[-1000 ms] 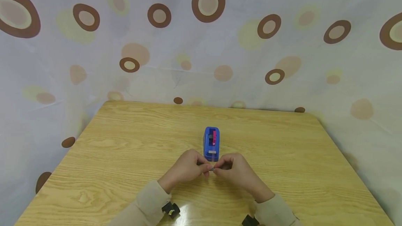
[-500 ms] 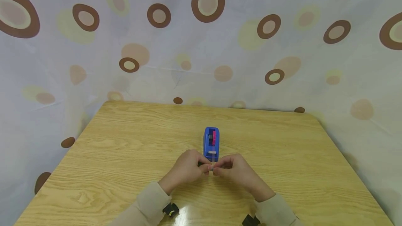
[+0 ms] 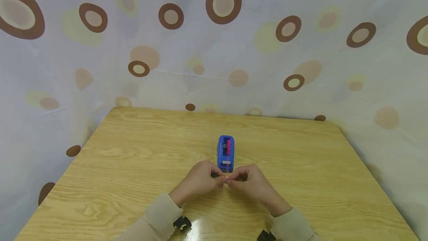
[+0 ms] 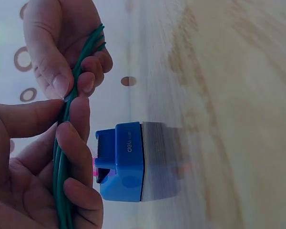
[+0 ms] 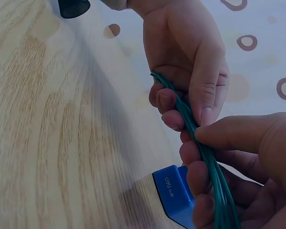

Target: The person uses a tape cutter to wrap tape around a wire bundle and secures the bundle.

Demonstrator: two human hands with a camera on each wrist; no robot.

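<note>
Both hands meet at mid-table and grip one bundle of thin green wire-like strands (image 4: 62,176). My left hand (image 3: 198,177) has its fingers curled round the strands, with the thumb pressing on them. From the other side, my right hand (image 3: 252,183) pinches the same bundle between thumb and fingers. The two thumb tips nearly touch, and a small clear or whitish bit shows between them in the left wrist view; its kind is unclear. Just beyond the fingertips stands a blue tape dispenser (image 3: 220,163) with a pink hub, untouched.
A wood-grain table (image 3: 150,140) lies under the hands and dispenser. Behind it hangs a pale curtain (image 3: 197,47) with brown and yellow circles. Black wrist devices (image 3: 182,224) sit below both sleeves, near the table's front.
Both hands stay in front of the dispenser, gripping the bundle. Only slight shifts at the fingertips show, and a little green appears beside the left thumb.
</note>
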